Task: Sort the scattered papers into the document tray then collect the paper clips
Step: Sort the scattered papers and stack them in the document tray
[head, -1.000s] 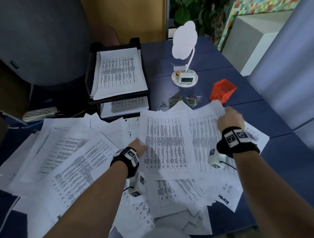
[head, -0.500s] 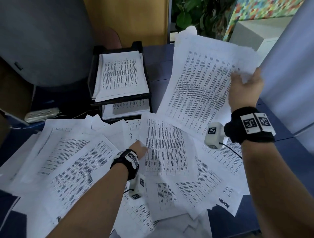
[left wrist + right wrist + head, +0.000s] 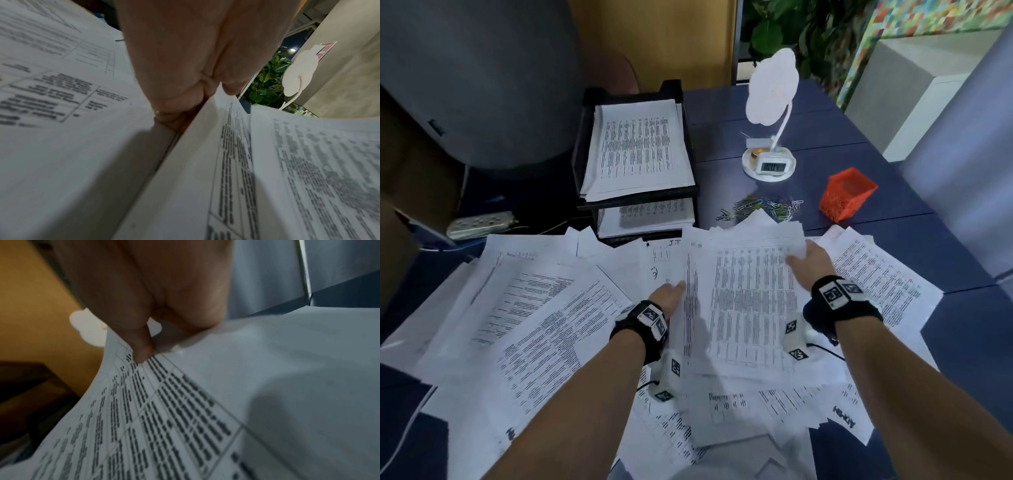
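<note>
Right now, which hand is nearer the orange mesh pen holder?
Right. The right hand pinches a sheet's far right corner, just below-left of the orange mesh pen holder. The left hand grips the paper stack's left edge, farther away, across the sheets.

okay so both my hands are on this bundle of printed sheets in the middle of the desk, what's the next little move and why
Probably square the bundle of printed sheets between both hands. The right hand pinches its far right corner, the left hand has fingers tucked under its left edge, and the sheet edges look staggered. An even stack should slide more cleanly into the black two-tier document tray, whose top tier already holds pages.
</note>
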